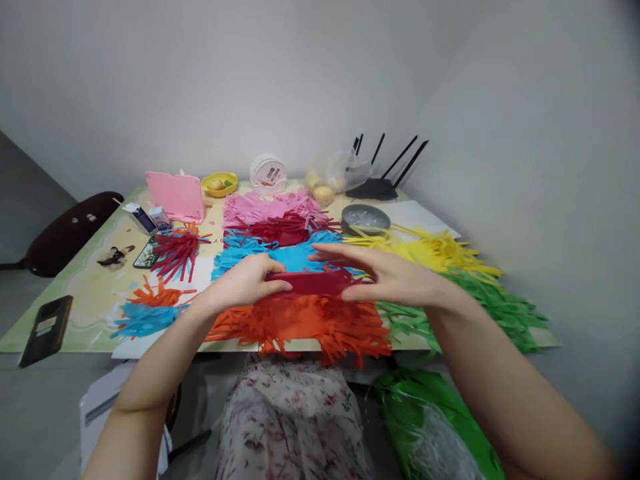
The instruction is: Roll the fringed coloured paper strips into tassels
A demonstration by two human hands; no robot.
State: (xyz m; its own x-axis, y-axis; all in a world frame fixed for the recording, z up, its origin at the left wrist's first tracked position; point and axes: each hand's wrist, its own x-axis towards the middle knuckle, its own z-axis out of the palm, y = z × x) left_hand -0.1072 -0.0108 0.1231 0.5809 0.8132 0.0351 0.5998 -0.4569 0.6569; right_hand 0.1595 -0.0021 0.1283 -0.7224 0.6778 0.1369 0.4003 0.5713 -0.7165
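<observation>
A dark red fringed piece [313, 284], folded into a band, is held level above the table. My left hand [247, 283] pinches its left end between thumb and fingers. At the right end, my right hand [393, 275] has its thumb and fingers apart; the thumb is by the band's edge, and whether it touches cannot be told. Beneath the band lies an orange fringed sheet [295, 320] with strips hanging over the table's front edge. Just behind are a blue fringed sheet [297, 257], another dark red one [283, 230] and a pink one [270, 208].
Yellow [425, 252] and green fringed sheets [500, 310] lie at right, near a grey round dish [365, 217] and black router [374, 189]. At left are red-orange [176, 252] and blue-orange tassels [147, 313], a pink tablet case [176, 197] and a dark phone [47, 330].
</observation>
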